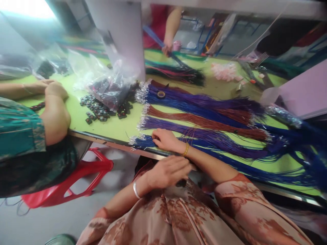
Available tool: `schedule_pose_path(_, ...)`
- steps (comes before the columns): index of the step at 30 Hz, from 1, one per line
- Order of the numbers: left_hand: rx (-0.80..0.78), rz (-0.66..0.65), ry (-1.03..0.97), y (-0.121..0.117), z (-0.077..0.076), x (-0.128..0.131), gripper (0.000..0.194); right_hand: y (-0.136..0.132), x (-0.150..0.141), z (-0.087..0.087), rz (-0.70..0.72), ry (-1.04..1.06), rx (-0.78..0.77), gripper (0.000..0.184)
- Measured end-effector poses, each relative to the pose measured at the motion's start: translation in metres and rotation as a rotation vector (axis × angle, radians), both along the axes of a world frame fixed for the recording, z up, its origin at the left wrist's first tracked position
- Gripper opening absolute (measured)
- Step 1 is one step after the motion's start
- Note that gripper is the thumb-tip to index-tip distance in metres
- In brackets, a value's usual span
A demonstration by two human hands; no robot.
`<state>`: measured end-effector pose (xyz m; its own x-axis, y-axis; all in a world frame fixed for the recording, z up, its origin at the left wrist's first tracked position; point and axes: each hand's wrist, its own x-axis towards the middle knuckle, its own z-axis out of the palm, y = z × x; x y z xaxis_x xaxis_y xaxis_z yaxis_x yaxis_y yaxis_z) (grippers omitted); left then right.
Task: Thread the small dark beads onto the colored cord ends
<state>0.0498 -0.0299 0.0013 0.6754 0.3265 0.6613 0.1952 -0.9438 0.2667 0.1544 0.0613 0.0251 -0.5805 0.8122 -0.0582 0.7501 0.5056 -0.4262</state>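
Note:
My right hand (167, 140), with a yellow bracelet at its wrist, rests on the bundle of blue wires (143, 142) near their metal-tipped ends. Its fingers are curled in, and what is between them is hidden. Close to my lap, just off the table edge, is my left hand (170, 172), wearing a silver bangle. Its fingers are bent and pressed together; a small dark thing (181, 183) shows under them, too unclear to name. Above my right hand lie purple wires (163, 126) and brown wires (178, 116), their crimped ends lined up at the left.
A pile of small black connectors (98, 110) lies beside a clear plastic bag (109, 88). A tape roll (160, 94) sits on the wires. A co-worker's arms (55, 102) are at the left, by a red stool (94, 170). Another person's hand (168, 47) holds wires across the table.

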Motion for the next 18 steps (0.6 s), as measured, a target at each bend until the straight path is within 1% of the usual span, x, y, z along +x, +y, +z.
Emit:
schedule_pose_path(1,0.000,0.135,-0.073,0.010,0.001,-0.019,0.032,-0.001,0.001,-0.002,-0.011,0.008,0.005,0.011)
schedule_pose_path(2,0.005,0.313,-0.137,0.023,0.002,-0.041,0.033,-0.001,0.001,-0.005,-0.022,0.018,0.013,0.013)
schedule_pose_path(5,-0.117,1.012,-0.200,0.071,0.004,-0.120,0.039,-0.003,0.002,-0.011,-0.049,0.054,0.043,0.016)
schedule_pose_path(6,-0.169,1.233,-0.182,0.088,0.005,-0.149,0.044,-0.004,0.002,-0.014,-0.051,0.061,0.050,0.015)
schedule_pose_path(7,-0.240,1.422,-0.149,0.104,0.004,-0.177,0.050,-0.005,0.002,-0.015,-0.053,0.065,0.054,0.014)
schedule_pose_path(8,-0.329,1.550,-0.097,0.119,0.003,-0.202,0.057,-0.006,0.001,-0.017,-0.056,0.069,0.058,0.013)
schedule_pose_path(9,-0.422,1.614,-0.030,0.132,0.001,-0.223,0.063,-0.007,0.001,-0.018,-0.060,0.074,0.062,0.013)
schedule_pose_path(10,-0.504,1.612,0.050,0.143,-0.001,-0.240,0.069,-0.007,0.001,-0.019,-0.064,0.080,0.064,0.013)
schedule_pose_path(11,-0.566,1.572,0.127,0.152,-0.005,-0.251,0.072,-0.007,0.001,-0.019,-0.066,0.086,0.064,0.013)
schedule_pose_path(12,-0.604,1.521,0.189,0.158,-0.008,-0.257,0.072,-0.007,0.001,-0.018,-0.066,0.092,0.061,0.013)
schedule_pose_path(14,-0.616,1.428,0.251,0.165,-0.016,-0.253,0.073,-0.006,0.001,-0.017,-0.062,0.097,0.050,0.013)
schedule_pose_path(18,-0.540,1.358,0.222,0.159,-0.031,-0.211,0.076,-0.004,0.002,-0.015,-0.090,0.105,0.046,0.015)
